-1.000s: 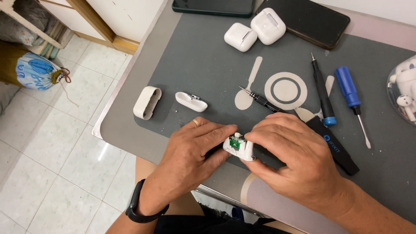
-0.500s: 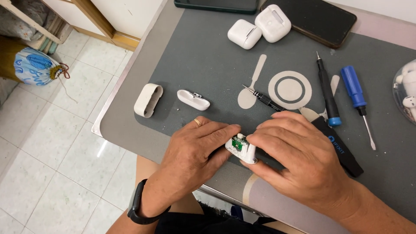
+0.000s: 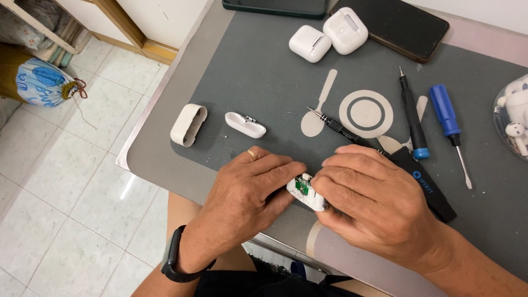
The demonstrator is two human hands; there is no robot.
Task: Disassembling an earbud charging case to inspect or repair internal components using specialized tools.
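Head view: both hands meet at the near edge of the grey tabletop (image 3: pixel 264 77), left hand (image 3: pixel 247 190) and right hand (image 3: pixel 368 201) together pinching a small white opened case part (image 3: pixel 306 191) with a green circuit board showing, black screwdriver (image 3: pixel 338 127) lying just beyond.

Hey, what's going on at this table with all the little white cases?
A person is working with both hands on a small opened white part with a green circuit board showing inside. The left hand and right hand pinch it together over a grey mat. Farther up the mat lie a hollow white shell and a white lid piece, two closed white earbud cases, screwdrivers and two dark phones.
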